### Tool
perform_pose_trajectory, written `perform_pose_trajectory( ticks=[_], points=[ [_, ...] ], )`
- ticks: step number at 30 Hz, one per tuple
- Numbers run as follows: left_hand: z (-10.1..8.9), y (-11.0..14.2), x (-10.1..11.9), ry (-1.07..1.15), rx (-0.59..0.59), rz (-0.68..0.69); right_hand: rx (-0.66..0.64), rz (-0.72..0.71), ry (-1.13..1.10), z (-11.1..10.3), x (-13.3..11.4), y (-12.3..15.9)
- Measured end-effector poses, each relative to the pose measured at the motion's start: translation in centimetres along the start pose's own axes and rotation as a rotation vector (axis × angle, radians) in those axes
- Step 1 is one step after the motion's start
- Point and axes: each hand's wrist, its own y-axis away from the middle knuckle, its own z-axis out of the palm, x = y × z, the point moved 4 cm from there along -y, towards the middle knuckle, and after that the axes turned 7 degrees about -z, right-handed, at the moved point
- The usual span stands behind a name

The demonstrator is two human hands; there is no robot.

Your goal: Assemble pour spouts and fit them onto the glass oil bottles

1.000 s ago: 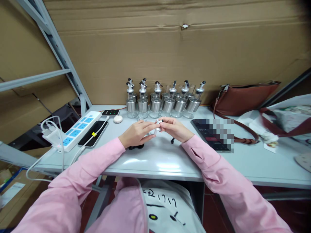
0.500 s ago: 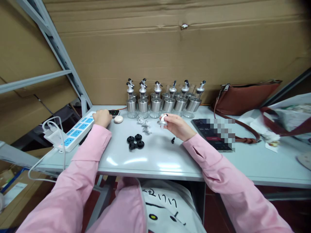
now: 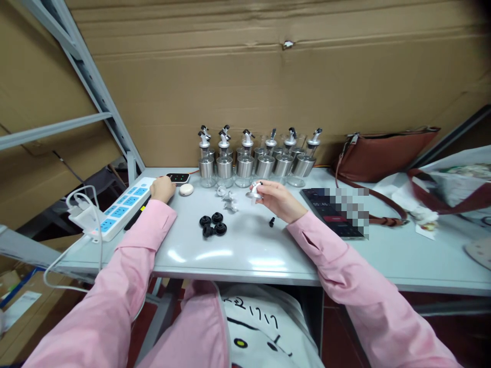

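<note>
My right hand [image 3: 276, 199] is closed on a small silver pourer cap [image 3: 254, 190], held just above the table. My left hand [image 3: 162, 188] has reached out to the left and rests with curled fingers by a small black device with green lights [image 3: 175, 178], over a dark phone. Between the hands lie several black rubber rings [image 3: 213, 225], some small silver and white parts [image 3: 227, 197], and one tiny black piece [image 3: 272, 222]. A row of glass and steel oil bottles [image 3: 255, 158] stands at the back.
A white and blue power strip [image 3: 123, 203] with a charger and cables lies at the left. A white oval object [image 3: 186, 189] sits by the black device. A tablet [image 3: 334, 210], a brown bag [image 3: 383, 153] and a plastic bag occupy the right. Cardboard walls the back.
My left hand let go of the cap and moved left to the black device. My right hand kept the cap and stayed near the table's middle.
</note>
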Motion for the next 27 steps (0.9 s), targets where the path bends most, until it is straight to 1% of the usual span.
perform_pose_trajectory(
  ticks=[5,8,11,14,15,17,18,19,21,23,24,25,27],
  points=[
    [0.3,-0.2,0.1,0.031,-0.037,0.047,-0.014,0.002,0.024,-0.2,0.3,-0.1],
    [0.1,-0.3,0.2,0.033,-0.055,0.053,-0.022,-0.007,0.029,-0.4,0.4,-0.2],
    [-0.8,0.0,0.0,0.017,-0.083,0.042,-0.024,-0.009,0.030,-0.5,0.5,-0.3],
    [-2.3,1.1,-0.4,0.000,-0.107,0.037,-0.024,-0.009,0.034,-0.5,0.4,-0.2],
    [-2.9,1.8,-0.5,0.001,-0.097,0.053,-0.025,-0.009,0.036,-0.4,0.4,-0.2],
    [-4.3,3.8,-0.7,-0.006,-0.017,0.094,-0.025,-0.010,0.039,-0.4,0.3,-0.2],
    [-4.9,5.0,-0.8,-0.027,0.000,0.137,-0.025,-0.012,0.039,-0.4,0.3,-0.3],
    [-5.3,6.3,-0.9,-0.047,-0.008,0.173,-0.024,-0.013,0.040,-0.4,0.3,-0.3],
    [-5.9,9.1,-1.3,-0.084,-0.075,0.245,-0.025,-0.016,0.039,-0.4,0.3,-0.3],
    [-6.4,11.7,-1.9,-0.066,-0.137,0.317,-0.028,-0.018,0.036,-0.5,0.3,-0.4],
    [-6.6,12.9,-2.4,-0.052,-0.175,0.327,-0.030,-0.018,0.035,-0.5,0.3,-0.4],
    [-6.7,14.0,-2.9,-0.051,-0.187,0.321,-0.032,-0.018,0.036,-0.5,0.3,-0.4],
    [-6.8,15.7,-4.1,-0.083,-0.141,0.252,-0.031,-0.020,0.039,-0.5,0.4,-0.4]
  ],
)
